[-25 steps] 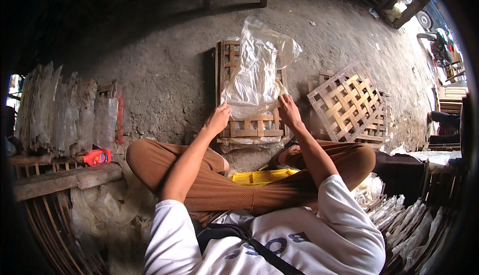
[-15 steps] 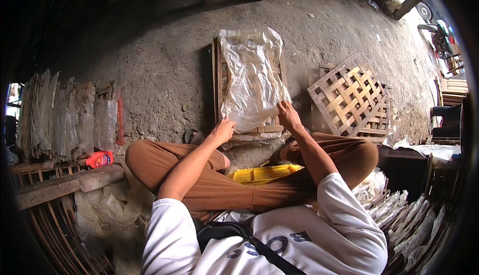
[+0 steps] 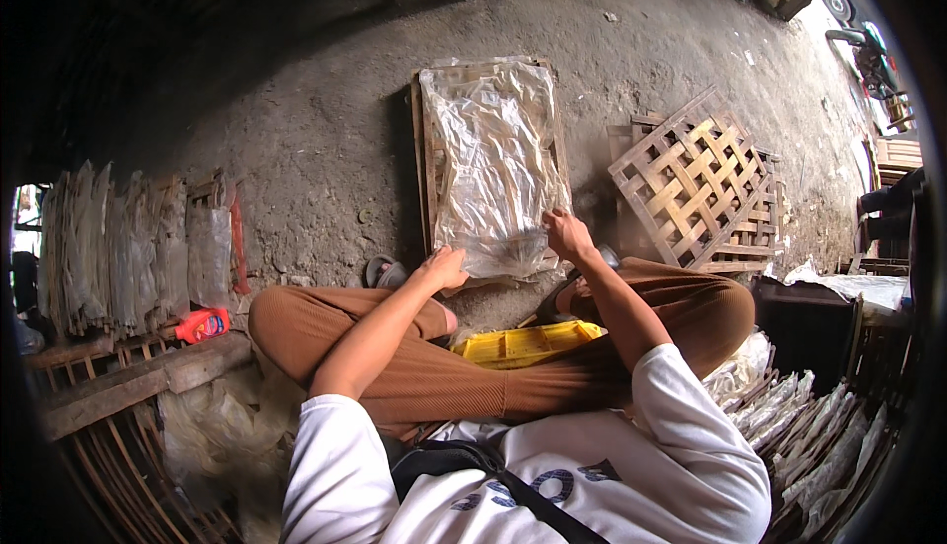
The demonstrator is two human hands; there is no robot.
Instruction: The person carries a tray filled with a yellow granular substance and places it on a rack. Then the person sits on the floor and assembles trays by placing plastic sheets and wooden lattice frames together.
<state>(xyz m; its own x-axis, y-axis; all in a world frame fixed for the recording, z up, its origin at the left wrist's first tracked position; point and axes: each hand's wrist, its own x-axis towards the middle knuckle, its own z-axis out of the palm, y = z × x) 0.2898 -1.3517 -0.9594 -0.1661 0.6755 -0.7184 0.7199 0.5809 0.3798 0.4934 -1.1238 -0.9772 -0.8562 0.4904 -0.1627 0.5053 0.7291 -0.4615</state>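
In front of my crossed legs, a crinkled clear plastic sheet [image 3: 493, 149] lies over a stack of wooden frames [image 3: 419, 164], whose edges show along the left side. My left hand [image 3: 446, 267] is closed on the sheet's near left corner. At the near right corner, my right hand [image 3: 569, 236] pinches the plastic between thumb and fingers. The sheet lies wrinkled and nearly flat, covering most of the top frame.
Woven slat racks [image 3: 695, 184] are piled at the right. A yellow plastic tray [image 3: 523, 344] sits beneath my legs. Upright plastic-covered racks [image 3: 128, 248] stand at the left, near a red packet [image 3: 202, 324]. More covered racks [image 3: 789, 426] lean at lower right.
The sheet has come down flatter and nearer to me over the frame, its near edge now lower. Both hands have moved slightly toward me, still gripping the plastic.
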